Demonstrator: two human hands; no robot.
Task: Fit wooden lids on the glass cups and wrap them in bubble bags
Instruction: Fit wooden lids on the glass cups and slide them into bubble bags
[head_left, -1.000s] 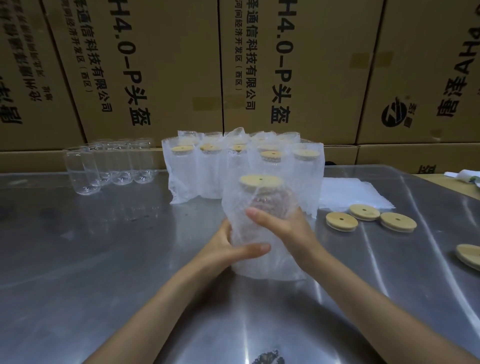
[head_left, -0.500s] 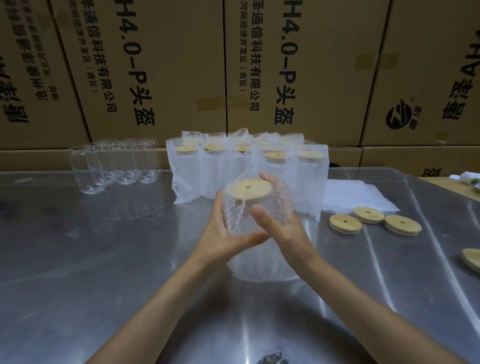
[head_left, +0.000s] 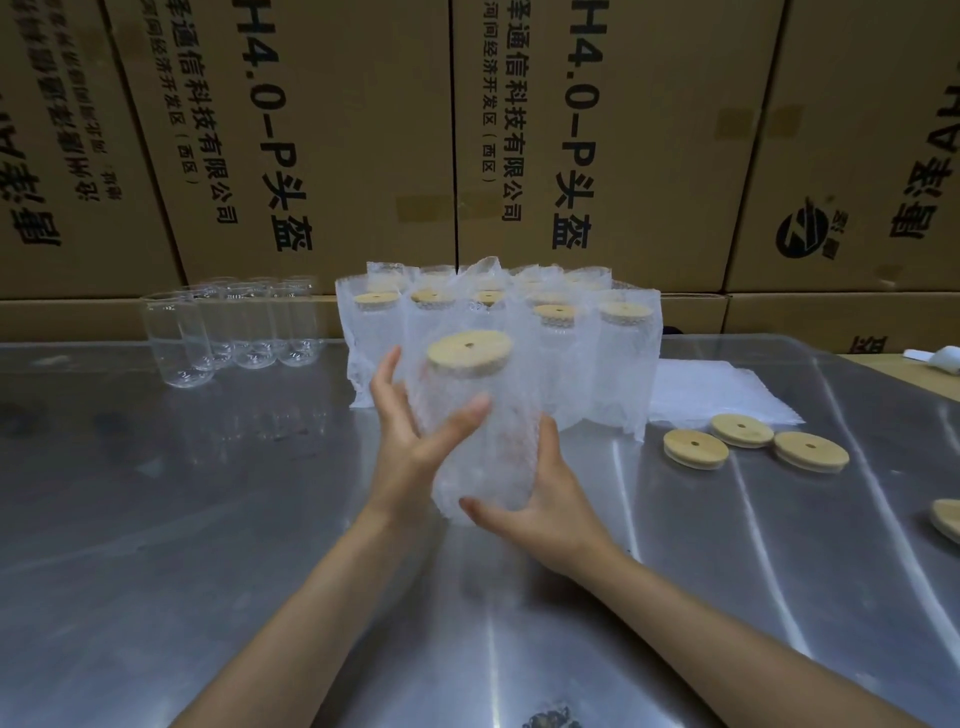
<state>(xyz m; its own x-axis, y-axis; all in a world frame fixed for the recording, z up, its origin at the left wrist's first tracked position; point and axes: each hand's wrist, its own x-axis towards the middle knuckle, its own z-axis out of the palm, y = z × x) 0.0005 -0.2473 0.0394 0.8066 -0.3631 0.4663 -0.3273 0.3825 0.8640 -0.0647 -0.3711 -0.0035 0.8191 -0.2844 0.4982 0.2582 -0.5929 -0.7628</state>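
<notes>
Holding a lidded clear glass cup in a translucent bubble bag (head_left: 480, 441) above the steel counter (head_left: 208, 519) middle: left hand (head_left: 410, 436) spread flat against it, right hand (head_left: 540, 499) cupping its base. Risk: loose support, slick film, cup could slip onto metal.

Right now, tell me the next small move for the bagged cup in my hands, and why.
Probably set the bubble-bagged glass cup with round wooden lid beside the wrapped cups behind it: its lid is on, the bag covers it, and both the left hand and right hand hold it.
</notes>
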